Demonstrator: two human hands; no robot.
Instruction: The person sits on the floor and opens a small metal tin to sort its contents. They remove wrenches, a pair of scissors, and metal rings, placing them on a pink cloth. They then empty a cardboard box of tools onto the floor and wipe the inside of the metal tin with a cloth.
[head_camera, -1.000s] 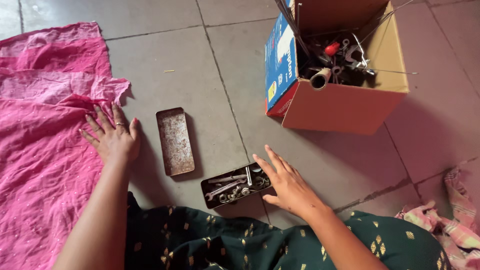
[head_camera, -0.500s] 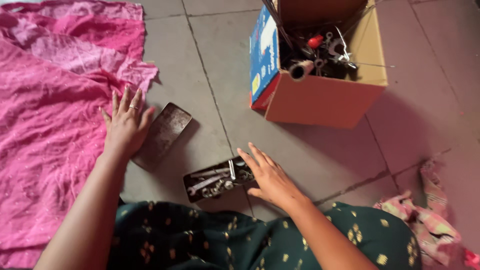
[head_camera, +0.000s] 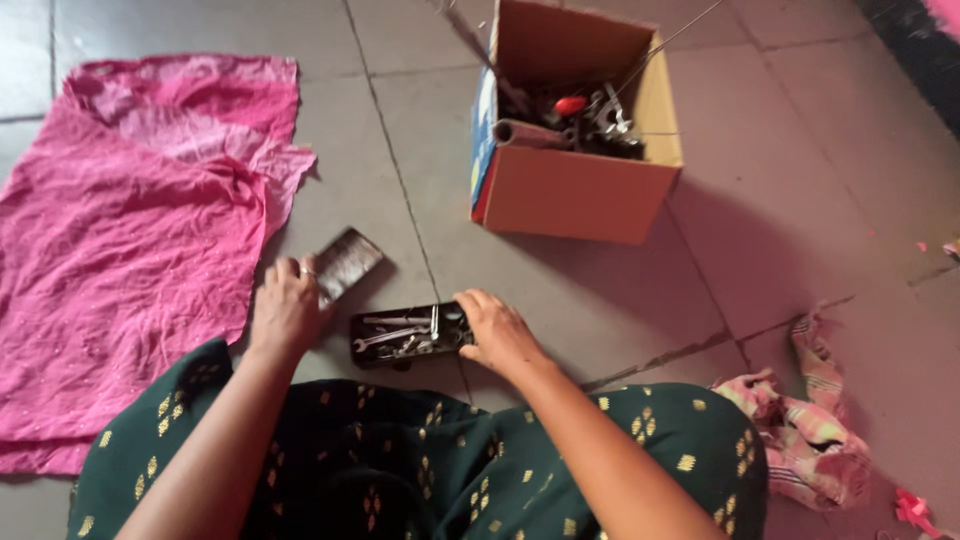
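Tin lid (head_camera: 346, 265) sits tilted in my left hand (head_camera: 287, 312), fingers curled around its near edge, just left of the open tin tray (head_camera: 405, 335) of small spanners on the tiled floor (head_camera: 800, 200). My right hand (head_camera: 497, 330) lies on the tray's right end, fingers bent over its rim (grip looks loose). I see a pink cloth (head_camera: 130, 250) at left and a cardboard box (head_camera: 575, 190) of tools beyond
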